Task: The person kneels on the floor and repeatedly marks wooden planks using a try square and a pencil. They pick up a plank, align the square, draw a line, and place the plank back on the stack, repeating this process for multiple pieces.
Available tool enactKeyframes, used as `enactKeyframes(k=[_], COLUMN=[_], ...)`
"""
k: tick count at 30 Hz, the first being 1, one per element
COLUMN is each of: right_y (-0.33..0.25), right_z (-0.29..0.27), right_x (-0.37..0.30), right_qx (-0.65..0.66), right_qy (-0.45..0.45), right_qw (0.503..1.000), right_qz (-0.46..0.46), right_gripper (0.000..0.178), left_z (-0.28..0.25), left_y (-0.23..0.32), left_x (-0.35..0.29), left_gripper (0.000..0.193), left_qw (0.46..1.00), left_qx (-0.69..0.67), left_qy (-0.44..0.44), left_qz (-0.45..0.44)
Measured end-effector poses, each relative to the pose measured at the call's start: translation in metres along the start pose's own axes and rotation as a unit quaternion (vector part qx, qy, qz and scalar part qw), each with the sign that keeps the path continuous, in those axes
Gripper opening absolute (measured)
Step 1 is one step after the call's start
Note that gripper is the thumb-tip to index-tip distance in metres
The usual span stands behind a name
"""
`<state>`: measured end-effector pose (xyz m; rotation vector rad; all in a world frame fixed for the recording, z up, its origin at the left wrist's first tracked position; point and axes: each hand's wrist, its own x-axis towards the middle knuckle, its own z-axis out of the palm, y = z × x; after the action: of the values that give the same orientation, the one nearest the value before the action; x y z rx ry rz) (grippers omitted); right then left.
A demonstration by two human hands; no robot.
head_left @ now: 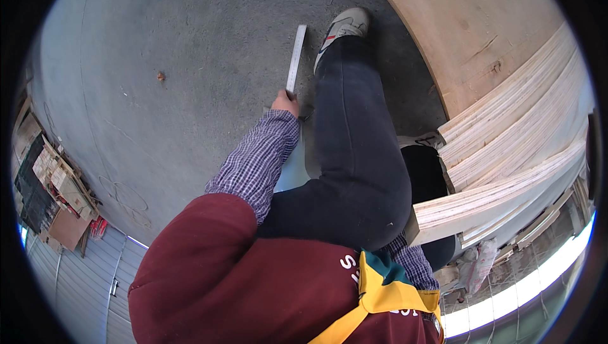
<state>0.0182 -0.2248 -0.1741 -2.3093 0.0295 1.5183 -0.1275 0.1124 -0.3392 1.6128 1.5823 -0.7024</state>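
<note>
My left hand (pixel 286 102) is closed around the near end of a narrow white ruler (pixel 296 59). The ruler points away from me above the grey floor, beside my shoe (pixel 347 24), with faint markings along it. From my right arm only a checked sleeve (pixel 415 265) shows, passing below my bent knee near the plywood pieces (pixel 494 208). My right hand is hidden behind the knee and wood. Between my left forearm and thigh lies a pale bluish flat surface (pixel 294 170); I cannot tell what it is.
A large wooden board (pixel 468 27) with a curved-looking edge stands at the far right, next to stacked plywood strips (pixel 519 116). Wood scraps (pixel 60 176) and a brown panel (pixel 68 229) are piled at the far left. A small brown bit (pixel 161 76) lies on the concrete floor (pixel 190 40).
</note>
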Motion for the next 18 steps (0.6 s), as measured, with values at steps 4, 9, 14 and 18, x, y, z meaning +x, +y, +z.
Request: enactKeyframes(k=[4, 9, 14, 18], right_y=[-0.004, -0.007, -0.009, -0.012], right_z=[0.003, 0.008, 0.013, 0.018], right_x=[-0.004, -0.012, -0.016, -0.016], right_qx=[0.007, 0.012, 0.018, 0.030], right_qy=[-0.013, -0.026, -0.031, -0.033], right_qw=[1.000, 1.000, 0.999, 0.999], right_qz=[0.009, 0.012, 0.011, 0.015], right_gripper=[0.031, 0.031, 0.031, 0.032], left_z=[-0.040, -0.043, 0.011, 0.028], left_y=[0.004, -0.012, 0.009, 0.040], left_x=[0.015, 0.001, -0.014, 0.001], left_gripper=[0.042, 0.037, 0.042, 0.039], left_qw=[0.959, 0.920, 0.907, 0.898], left_qx=[0.062, 0.166, 0.293, 0.300], left_qy=[0.245, 0.027, -0.232, -0.281], left_qz=[0.129, 0.354, 0.195, 0.159])
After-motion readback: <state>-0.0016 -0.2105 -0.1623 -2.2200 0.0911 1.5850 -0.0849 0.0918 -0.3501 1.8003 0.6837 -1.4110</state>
